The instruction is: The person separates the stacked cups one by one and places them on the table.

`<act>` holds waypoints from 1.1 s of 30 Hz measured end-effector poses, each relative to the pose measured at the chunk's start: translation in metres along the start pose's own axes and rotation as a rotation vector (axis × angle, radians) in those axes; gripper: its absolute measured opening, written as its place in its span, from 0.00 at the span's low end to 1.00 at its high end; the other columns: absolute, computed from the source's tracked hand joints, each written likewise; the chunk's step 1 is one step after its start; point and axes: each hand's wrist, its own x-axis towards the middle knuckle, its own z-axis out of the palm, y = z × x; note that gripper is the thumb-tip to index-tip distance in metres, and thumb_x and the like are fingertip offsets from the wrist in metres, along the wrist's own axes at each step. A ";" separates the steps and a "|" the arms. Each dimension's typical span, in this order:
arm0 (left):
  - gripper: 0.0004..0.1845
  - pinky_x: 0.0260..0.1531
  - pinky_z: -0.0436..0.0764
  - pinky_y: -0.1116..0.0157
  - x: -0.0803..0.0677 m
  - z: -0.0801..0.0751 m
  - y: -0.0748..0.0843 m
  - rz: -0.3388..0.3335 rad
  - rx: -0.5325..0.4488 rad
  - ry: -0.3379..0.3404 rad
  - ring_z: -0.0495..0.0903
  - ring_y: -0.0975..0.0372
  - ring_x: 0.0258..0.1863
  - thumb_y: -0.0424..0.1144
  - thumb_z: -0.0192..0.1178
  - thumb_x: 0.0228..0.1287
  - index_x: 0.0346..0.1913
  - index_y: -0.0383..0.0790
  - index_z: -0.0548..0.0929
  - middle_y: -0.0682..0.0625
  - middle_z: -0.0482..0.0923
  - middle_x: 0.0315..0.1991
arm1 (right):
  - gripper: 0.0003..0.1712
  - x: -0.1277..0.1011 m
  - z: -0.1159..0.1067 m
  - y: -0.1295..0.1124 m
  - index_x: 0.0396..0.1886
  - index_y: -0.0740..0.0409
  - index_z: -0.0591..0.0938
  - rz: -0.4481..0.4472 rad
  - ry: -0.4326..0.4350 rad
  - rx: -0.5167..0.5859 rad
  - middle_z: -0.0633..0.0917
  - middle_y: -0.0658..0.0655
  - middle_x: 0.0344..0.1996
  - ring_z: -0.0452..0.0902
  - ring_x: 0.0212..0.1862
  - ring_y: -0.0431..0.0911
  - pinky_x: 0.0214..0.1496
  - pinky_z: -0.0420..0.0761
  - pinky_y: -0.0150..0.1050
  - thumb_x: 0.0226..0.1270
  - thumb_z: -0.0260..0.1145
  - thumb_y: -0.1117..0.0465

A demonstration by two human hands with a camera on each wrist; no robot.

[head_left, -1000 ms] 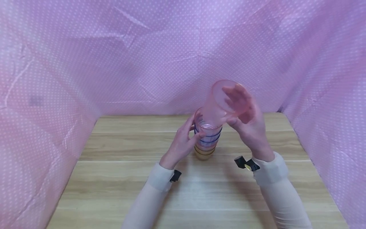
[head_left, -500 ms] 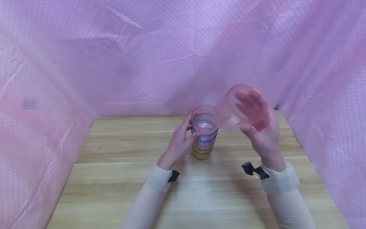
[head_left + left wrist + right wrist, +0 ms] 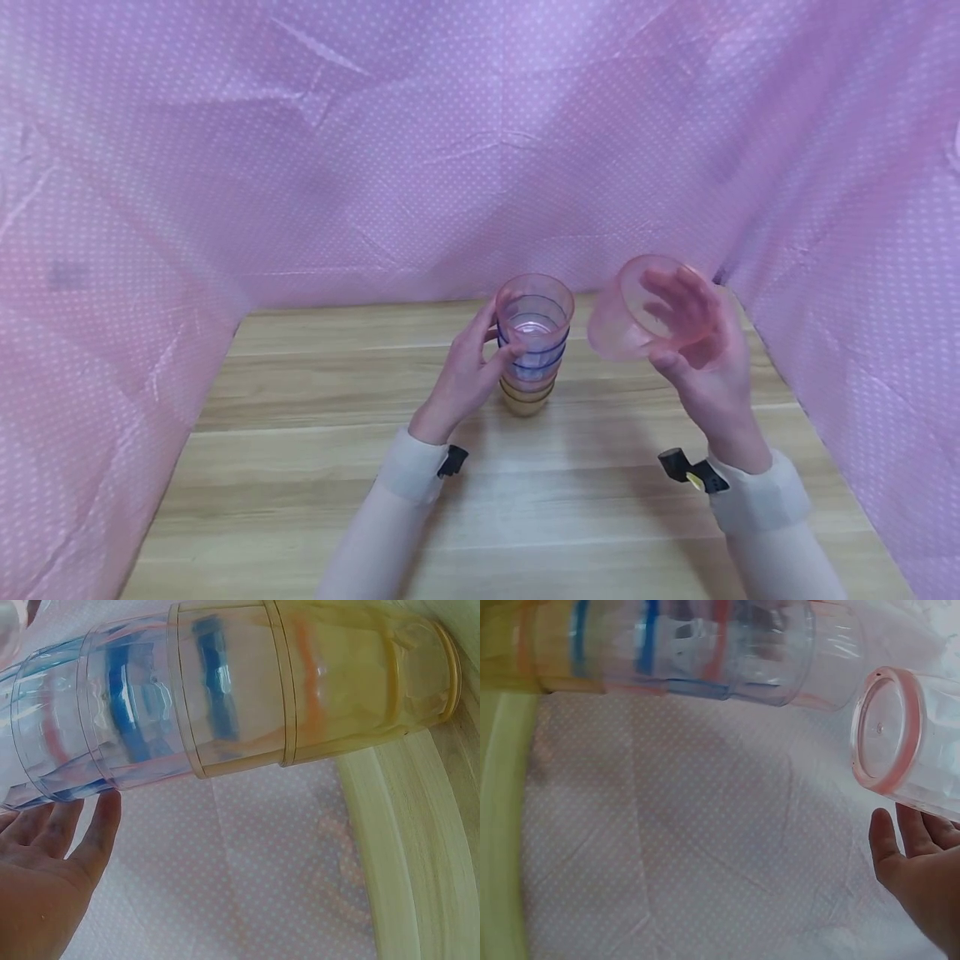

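The translucent pink plastic cup (image 3: 637, 312) is held tilted in the air by the right hand (image 3: 701, 354), fingers curled round it, near the table's (image 3: 300, 467) far right corner. The left hand (image 3: 468, 375) grips the nested stack of clear coloured plastic cups (image 3: 531, 350) standing mid-table near the far edge. The pink cup appears just separated; it next needs setting down upright.
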 end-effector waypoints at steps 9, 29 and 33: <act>0.50 0.64 0.80 0.52 0.000 0.000 -0.001 0.004 -0.001 0.005 0.76 0.51 0.66 0.74 0.46 0.67 0.79 0.39 0.62 0.44 0.72 0.72 | 0.45 -0.022 -0.021 0.011 0.73 0.73 0.65 0.090 -0.044 -0.071 0.74 0.69 0.69 0.71 0.70 0.58 0.67 0.77 0.43 0.60 0.78 0.70; 0.50 0.63 0.80 0.52 0.001 -0.001 -0.001 -0.005 -0.008 0.003 0.76 0.52 0.66 0.76 0.46 0.66 0.79 0.43 0.63 0.44 0.73 0.71 | 0.61 -0.056 -0.056 0.046 0.81 0.57 0.58 0.407 -0.169 -0.571 0.78 0.55 0.65 0.75 0.66 0.42 0.62 0.80 0.28 0.49 0.73 0.87; 0.50 0.63 0.80 0.50 0.001 0.000 -0.003 0.000 -0.011 0.005 0.76 0.51 0.66 0.76 0.47 0.66 0.79 0.42 0.63 0.44 0.73 0.72 | 0.60 -0.058 -0.058 0.051 0.81 0.60 0.58 0.421 -0.211 -0.668 0.78 0.63 0.64 0.74 0.64 0.38 0.60 0.81 0.28 0.50 0.76 0.84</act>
